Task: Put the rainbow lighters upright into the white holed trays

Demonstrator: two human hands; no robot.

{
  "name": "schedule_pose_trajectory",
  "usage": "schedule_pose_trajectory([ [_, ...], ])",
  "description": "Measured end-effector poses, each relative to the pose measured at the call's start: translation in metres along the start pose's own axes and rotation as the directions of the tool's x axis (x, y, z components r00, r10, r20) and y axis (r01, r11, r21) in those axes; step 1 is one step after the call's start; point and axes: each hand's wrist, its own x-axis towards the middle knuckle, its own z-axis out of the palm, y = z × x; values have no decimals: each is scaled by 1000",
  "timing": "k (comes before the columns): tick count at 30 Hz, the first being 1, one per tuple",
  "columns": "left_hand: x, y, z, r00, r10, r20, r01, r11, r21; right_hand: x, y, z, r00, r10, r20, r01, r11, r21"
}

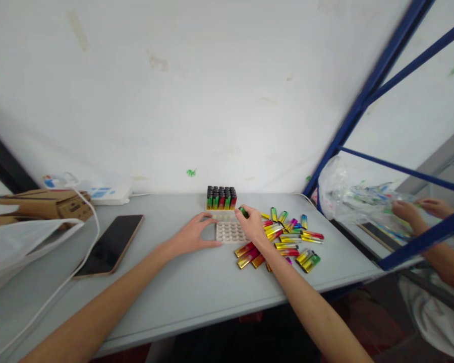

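Note:
A white tray (230, 233) with rows of small cells lies on the table in front of me. My left hand (196, 233) curves around the tray's left side, thumb at the near corner and fingers at the far one. Over the tray's right end, my right hand (250, 222) is closed on a green lighter (244, 212), mostly hidden by the fingers. Behind the tray stands an upright block of lighters (221, 198) with black tops and green, yellow and red bodies. To the right, partly under my right forearm, spreads a loose pile of shiny coloured lighters (283, 237).
On the left lie a phone (111, 244), a white cable (95, 222), a cardboard box (66, 204) and a white plastic bag (22, 252). A blue metal frame (350, 123) rises on the right. Beyond it, another person's hands (408, 210) work near clear plastic bags (333, 186).

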Motion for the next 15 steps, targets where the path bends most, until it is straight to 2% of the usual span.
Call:
schedule_pose_trajectory([
  [3,0,-1,-1,1000,-4,4,4,1000,-1,-1,-1,0,1000,8,-4,-8,1000,-6],
  [7,0,0,-1,1000,-6,4,6,1000,-7,-2,-3,0,998,-32,59,31,999,17],
  [12,0,2,-2,1000,6,3,-6,1000,-5,-1,-2,0,972,-152,179,149,988,29],
  [15,0,3,-2,1000,8,5,-8,1000,-11,0,1,0,961,-229,155,237,971,-35],
])
